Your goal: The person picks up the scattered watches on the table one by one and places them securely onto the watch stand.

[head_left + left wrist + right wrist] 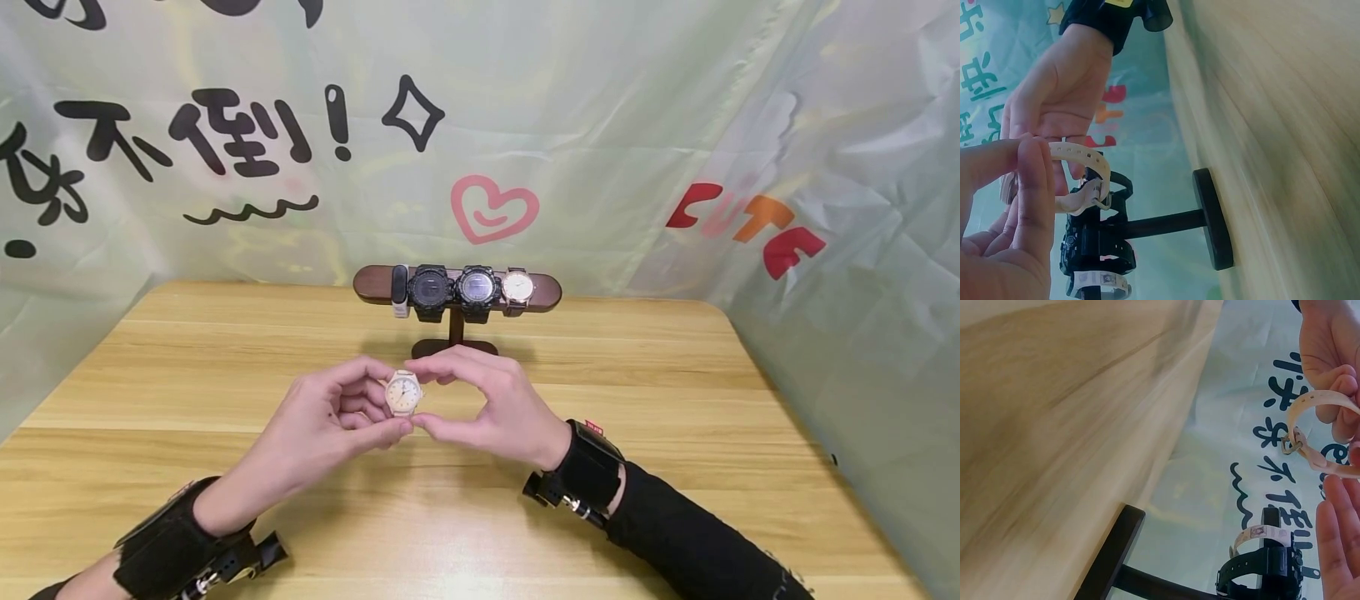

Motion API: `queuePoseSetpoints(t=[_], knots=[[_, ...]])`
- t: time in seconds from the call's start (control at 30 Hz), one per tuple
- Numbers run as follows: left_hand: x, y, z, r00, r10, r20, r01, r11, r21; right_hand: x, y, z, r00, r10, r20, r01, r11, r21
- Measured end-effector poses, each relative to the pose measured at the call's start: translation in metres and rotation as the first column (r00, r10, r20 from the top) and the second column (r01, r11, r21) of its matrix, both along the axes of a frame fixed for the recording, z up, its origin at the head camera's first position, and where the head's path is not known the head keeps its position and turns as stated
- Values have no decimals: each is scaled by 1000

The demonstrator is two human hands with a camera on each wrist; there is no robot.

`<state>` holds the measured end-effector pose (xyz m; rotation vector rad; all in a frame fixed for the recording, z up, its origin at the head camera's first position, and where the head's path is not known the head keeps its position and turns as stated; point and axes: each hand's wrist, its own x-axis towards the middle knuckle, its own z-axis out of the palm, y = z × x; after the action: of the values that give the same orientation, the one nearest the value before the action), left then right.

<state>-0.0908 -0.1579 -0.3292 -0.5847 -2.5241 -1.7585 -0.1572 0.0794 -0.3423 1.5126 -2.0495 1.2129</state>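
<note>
A wristwatch [403,394] with a white round dial and a pale strap is held up between both hands, dial toward the head camera. My left hand [330,412] grips its left side with thumb and fingers. From the other side my right hand [491,400] arches in a C, index finger at the strap's top end and thumb at its lower end. The left wrist view shows the strap [1082,153] buckled into a loop. In the right wrist view, the metal buckle [1291,444] hangs on the loop's outer side.
Behind the hands stands a dark wooden watch stand [369,283]. Its bar carries a slim band [400,285], a black watch [431,288], another black watch [477,287] with a lighter face, and a brown-strapped watch [517,287]. A printed curtain [600,167] borders the wooden table [187,367].
</note>
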Motion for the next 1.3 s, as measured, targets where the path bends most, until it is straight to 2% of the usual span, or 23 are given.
queuePoseSetpoints(t=[0.23,0.43,0.83,1.07,1.3], knots=[[-1,0,-1,999,-40,-23,40,999,-10,-2,0,-2,999,-18,-27,18,1000,-21],[-1,0,-2,997,-67,-36,67,998,15,-1,0,-2,999,-30,-35,29,999,-33],[0,-1,-3,985,-142,-96,143,990,4,0,-1,0,994,-31,-109,27,999,-32],[1,-2,-2,982,-151,-109,149,988,-26,0,0,2,988,-33,-149,27,999,-37],[1,-3,0,981,-140,-137,133,989,-58,-1,1,4,992,-21,-128,15,999,-42]])
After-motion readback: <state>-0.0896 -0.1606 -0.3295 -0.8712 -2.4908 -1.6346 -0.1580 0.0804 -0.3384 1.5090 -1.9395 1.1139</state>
